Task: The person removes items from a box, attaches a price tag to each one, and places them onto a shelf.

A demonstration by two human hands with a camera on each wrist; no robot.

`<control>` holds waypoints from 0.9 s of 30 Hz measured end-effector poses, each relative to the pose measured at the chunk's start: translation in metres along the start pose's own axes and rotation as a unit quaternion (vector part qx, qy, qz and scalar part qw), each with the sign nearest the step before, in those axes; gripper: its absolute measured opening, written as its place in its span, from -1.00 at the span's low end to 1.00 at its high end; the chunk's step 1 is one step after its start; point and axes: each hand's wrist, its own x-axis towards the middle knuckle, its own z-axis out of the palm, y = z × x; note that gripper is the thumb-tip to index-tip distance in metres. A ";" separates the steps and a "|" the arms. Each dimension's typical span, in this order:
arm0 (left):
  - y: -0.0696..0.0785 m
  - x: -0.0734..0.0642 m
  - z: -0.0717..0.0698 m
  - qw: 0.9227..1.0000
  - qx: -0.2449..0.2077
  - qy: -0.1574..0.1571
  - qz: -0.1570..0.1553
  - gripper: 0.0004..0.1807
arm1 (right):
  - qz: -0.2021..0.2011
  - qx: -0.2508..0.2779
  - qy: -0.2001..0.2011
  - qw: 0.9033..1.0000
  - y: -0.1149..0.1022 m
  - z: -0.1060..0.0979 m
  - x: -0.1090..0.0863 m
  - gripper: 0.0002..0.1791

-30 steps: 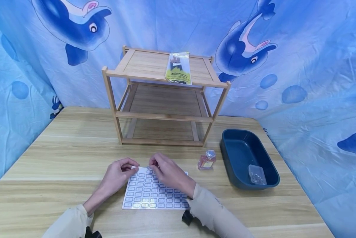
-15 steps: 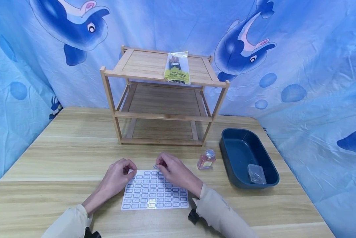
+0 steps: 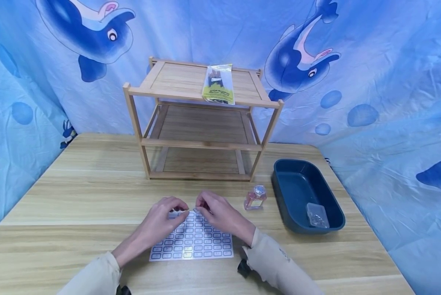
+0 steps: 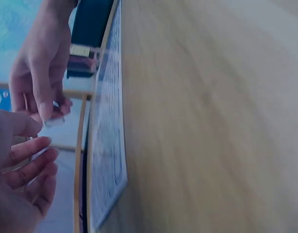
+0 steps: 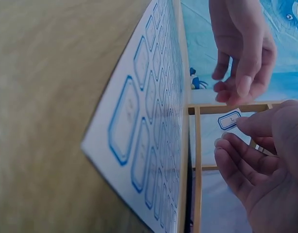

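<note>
My right hand (image 3: 220,213) pinches a small blue-bordered label sticker (image 5: 229,120) between thumb and index finger, just above the far edge of the sticker sheet (image 3: 191,241). Rows of the same bordered labels cover this white sheet, which lies on the table. From the left, my left hand (image 3: 165,219) reaches over the sheet's far left part, hiding that corner. Its thumb and fingers are loosely bent and apart, with nothing seen between them. In the right wrist view, the left hand's fingertips (image 5: 243,86) are close to the sticker.
A pink glass bottle (image 3: 255,198) stands right of the sheet. Beyond it is a dark blue bin (image 3: 297,219) with a small clear plastic box (image 3: 317,215) inside. A wooden shelf rack (image 3: 202,144) stands behind, bearing a brush packet (image 3: 218,85) on top.
My right hand has peeled the sticker off the sheet and moved slightly right with it. My left hand has left the sheet's far left corner and moved right towards the sticker.
</note>
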 end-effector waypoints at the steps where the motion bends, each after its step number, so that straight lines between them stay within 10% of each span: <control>1: 0.002 0.001 0.002 1.000 -0.002 -0.003 0.002 -0.86 | -0.002 0.000 -0.003 1.000 -0.001 0.000 0.000 -0.91; 16: 0.008 0.005 0.012 0.999 -0.048 -0.006 0.002 -0.84 | -0.006 -0.011 -0.009 1.000 -0.006 -0.002 -0.005 -0.88; 27: 0.013 0.005 0.014 0.986 -0.143 0.070 -0.047 -0.91 | 0.078 0.169 0.057 0.981 0.003 -0.004 -0.020 -0.95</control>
